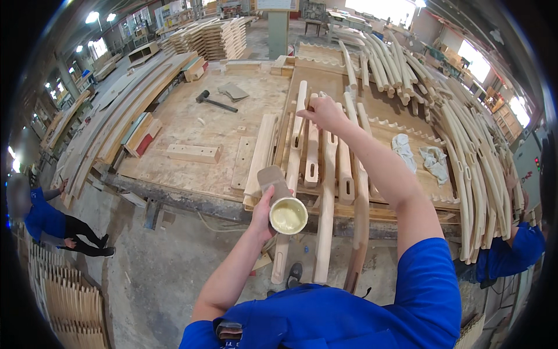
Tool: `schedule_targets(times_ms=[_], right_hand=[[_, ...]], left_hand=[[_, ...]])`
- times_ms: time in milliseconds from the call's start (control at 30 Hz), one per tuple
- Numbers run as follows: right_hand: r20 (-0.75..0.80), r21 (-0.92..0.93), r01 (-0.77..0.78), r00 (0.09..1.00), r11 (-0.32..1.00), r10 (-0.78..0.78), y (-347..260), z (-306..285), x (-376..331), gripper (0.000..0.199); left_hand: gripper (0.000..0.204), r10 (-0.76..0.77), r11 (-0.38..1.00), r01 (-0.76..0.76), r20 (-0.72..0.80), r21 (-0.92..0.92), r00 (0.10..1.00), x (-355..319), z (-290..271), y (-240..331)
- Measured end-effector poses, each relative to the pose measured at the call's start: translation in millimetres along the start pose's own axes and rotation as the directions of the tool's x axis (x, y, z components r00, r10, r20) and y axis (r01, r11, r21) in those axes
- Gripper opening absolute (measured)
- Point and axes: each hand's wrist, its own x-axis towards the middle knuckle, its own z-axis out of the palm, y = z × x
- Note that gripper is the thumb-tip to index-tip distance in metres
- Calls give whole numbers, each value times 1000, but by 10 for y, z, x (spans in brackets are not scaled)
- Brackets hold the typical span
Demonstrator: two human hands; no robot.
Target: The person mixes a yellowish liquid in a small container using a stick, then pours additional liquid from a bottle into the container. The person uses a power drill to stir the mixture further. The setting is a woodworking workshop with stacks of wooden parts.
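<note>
Clasping a round cup (288, 203), pale yellow inside, in the left hand (263, 216); right hand (329, 114), grip unclear.

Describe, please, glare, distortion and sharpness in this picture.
In the head view, windows at upper right burn out white; there too, the near edge of the workbench bows; same view, the cup in the left hand looks fairly sharp.
</note>
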Motion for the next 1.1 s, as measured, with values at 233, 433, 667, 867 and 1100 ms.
schedule_targets(times_ms=[233, 433, 667, 867, 1100], right_hand=[[125, -63, 141, 983, 988, -133, -134, -111, 144, 15], [77, 17, 384, 920, 923, -384, 76, -271, -57, 8], [-137, 665, 269, 961, 697, -240, -263, -396, -897, 10], [-157, 787, 270, 957, 554, -243, -719, -10, -1542, 9], [-218, 827, 365, 909, 427, -355, -1002, 63, -1897, 10]], left_hand=[[50, 39, 999, -39, 15, -4, 999, 55, -23, 56], [50, 4, 999, -4, 3, 38, 1000, 75, 77, 64], [50, 324, 944, -317, -77, 90, 943, -80, -117, 468], [46, 564, 809, -558, 24, 182, 825, -452, 167, 818], [47, 629, 708, -658, 194, 258, 753, -869, 332, 974]])
